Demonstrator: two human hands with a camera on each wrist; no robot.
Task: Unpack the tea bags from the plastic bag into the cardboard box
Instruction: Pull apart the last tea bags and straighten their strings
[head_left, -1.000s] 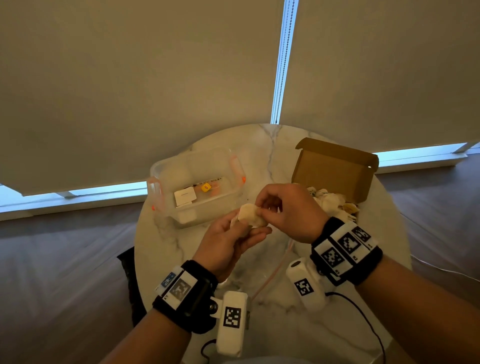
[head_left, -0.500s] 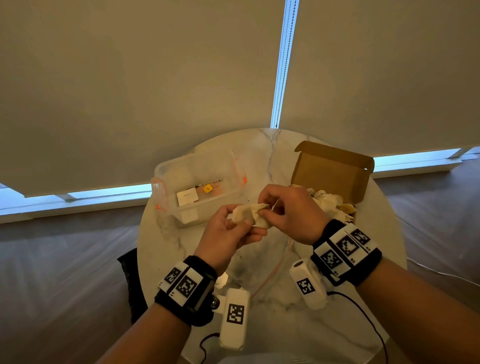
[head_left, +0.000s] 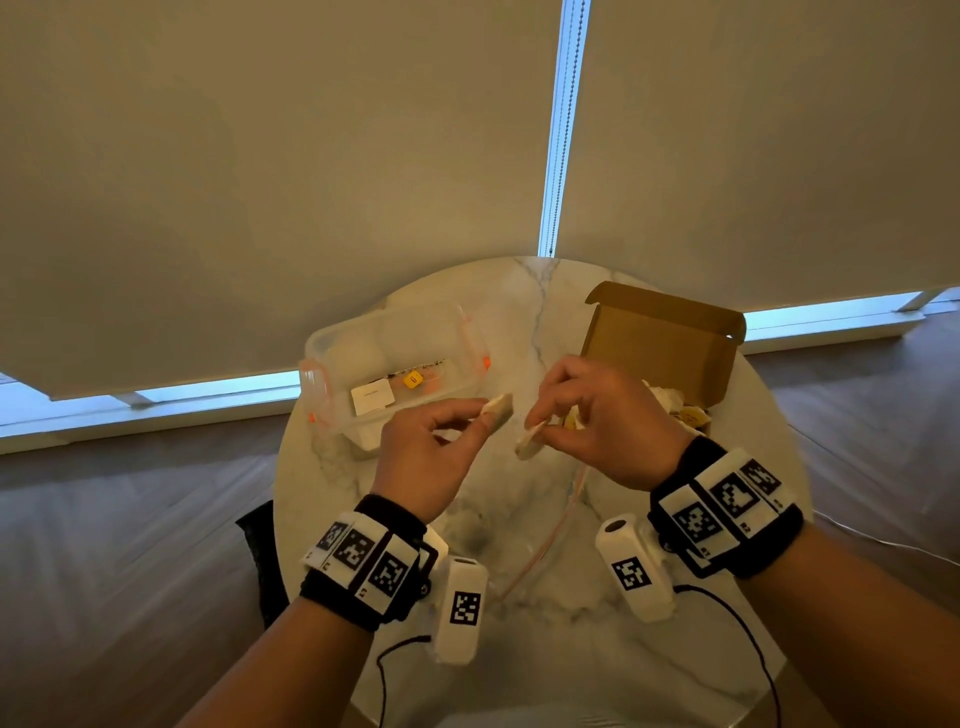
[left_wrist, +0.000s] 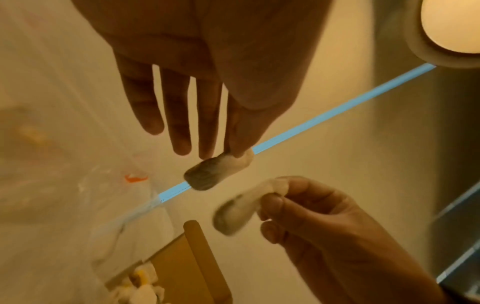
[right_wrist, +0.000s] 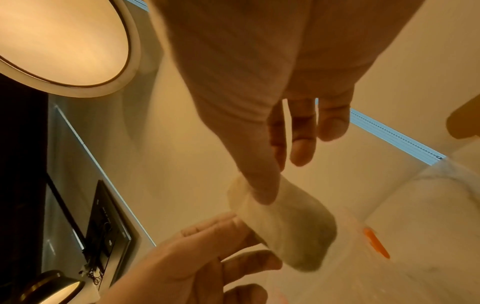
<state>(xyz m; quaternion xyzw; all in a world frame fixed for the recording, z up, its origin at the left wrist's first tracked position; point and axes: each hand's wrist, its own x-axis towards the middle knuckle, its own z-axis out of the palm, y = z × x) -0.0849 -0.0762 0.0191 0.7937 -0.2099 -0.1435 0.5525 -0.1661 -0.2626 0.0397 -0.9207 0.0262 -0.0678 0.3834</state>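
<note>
Above the middle of the round marble table, my two hands are a little apart, each with one tea bag. My left hand pinches a pale tea bag between thumb and forefinger; the left wrist view shows this tea bag under the fingertips. My right hand pinches a second tea bag, which hangs from its thumb in the right wrist view. The open cardboard box stands at the back right and holds several tea bags. A clear plastic bag with a pink zip strip lies flat under my hands.
A clear plastic container with orange clips stands at the back left, with a white card and a yellow tag inside. Window blinds hang close behind the table. A cable runs off the table's right edge.
My hands were together around a clump of tea bags. They have now pulled apart, the left moving left and the right moving right, each with one tea bag.
</note>
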